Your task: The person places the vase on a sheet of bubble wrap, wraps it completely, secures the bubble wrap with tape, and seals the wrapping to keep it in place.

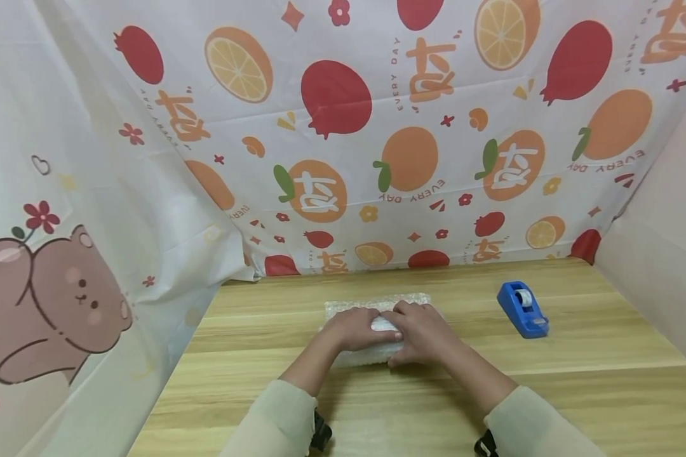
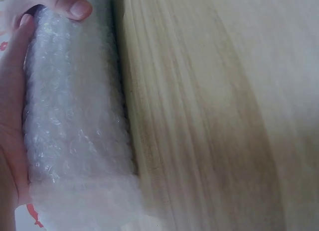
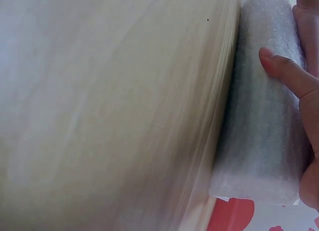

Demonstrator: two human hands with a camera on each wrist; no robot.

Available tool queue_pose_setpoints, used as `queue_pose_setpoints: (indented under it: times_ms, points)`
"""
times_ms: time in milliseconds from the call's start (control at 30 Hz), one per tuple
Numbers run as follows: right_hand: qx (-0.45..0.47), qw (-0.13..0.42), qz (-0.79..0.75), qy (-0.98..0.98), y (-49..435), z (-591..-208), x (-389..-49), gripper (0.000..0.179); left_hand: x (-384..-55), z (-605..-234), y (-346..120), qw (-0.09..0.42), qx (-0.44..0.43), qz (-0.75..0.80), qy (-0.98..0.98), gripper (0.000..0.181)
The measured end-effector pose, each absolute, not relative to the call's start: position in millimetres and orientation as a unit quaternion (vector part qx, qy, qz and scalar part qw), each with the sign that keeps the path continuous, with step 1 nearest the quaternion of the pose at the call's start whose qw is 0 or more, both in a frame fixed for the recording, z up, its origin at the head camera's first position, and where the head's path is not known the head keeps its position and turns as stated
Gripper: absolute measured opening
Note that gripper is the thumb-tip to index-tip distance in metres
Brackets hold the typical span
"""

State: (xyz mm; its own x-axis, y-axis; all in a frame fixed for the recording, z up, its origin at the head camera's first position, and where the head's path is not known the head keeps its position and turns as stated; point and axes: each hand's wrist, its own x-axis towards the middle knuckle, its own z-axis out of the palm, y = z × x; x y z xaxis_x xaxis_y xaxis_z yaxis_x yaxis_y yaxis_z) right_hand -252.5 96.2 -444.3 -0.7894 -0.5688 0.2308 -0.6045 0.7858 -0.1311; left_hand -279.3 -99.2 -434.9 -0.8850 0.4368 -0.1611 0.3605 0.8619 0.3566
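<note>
A rolled bundle of bubble wrap lies on the wooden table, with a flatter stretch of the bubble wrap behind it. What is inside the roll cannot be told. My left hand grips the roll from above, its thumb across the near face. Close beside it, my right hand holds the same roll, thumb on the near side and fingers over the top. Seen from the right wrist, the thumb presses on the roll's smooth side. The left wrist view shows the bubbled surface up close.
To the right on the table stands a blue tape dispenser with a tape roll in it. A fruit-print cloth hangs along the back edge, and a bear-print cloth hangs at the left.
</note>
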Motion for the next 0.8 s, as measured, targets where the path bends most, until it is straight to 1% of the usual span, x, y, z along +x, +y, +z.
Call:
queue_pose_setpoints:
  times_ms: [100, 200, 267, 433, 467, 533, 600, 633, 667, 800]
  points:
    - [0.308, 0.087, 0.101, -0.942, 95, -444, -252, 0.095, -278, -433, -102, 0.11, 0.212, 0.164, 0.957, 0.088]
    - [0.306, 0.088, 0.097, -0.943, 93, -445, -252, 0.096, -276, -431, -104, 0.082, 0.225, 0.179, 0.954, 0.078]
    - [0.306, 0.092, 0.09, -0.943, 93, -446, -252, 0.096, -273, -432, -105, 0.041, 0.237, 0.182, 0.953, 0.067]
    - [0.308, 0.105, 0.078, -0.942, 93, -447, -253, 0.094, -263, -435, -107, -0.104, 0.27, 0.109, 0.951, 0.043]
    - [0.307, 0.105, 0.079, -0.943, 93, -447, -253, 0.094, -260, -436, -107, -0.126, 0.275, 0.088, 0.949, 0.039]
    - [0.305, 0.102, 0.082, -0.943, 94, -447, -253, 0.094, -254, -438, -107, -0.149, 0.283, 0.05, 0.946, 0.036]
    - [0.303, 0.098, 0.085, -0.944, 94, -446, -252, 0.095, -248, -440, -106, -0.144, 0.285, 0.026, 0.947, 0.039]
    - [0.302, 0.096, 0.085, -0.945, 94, -446, -252, 0.094, -245, -441, -106, -0.134, 0.286, 0.02, 0.949, 0.046]
    - [0.302, 0.097, 0.082, -0.945, 94, -446, -252, 0.094, -243, -441, -105, -0.123, 0.286, 0.018, 0.95, 0.053]
    - [0.297, 0.094, 0.085, -0.946, 94, -444, -253, 0.096, -239, -441, -104, -0.085, 0.283, 0.005, 0.955, 0.095]
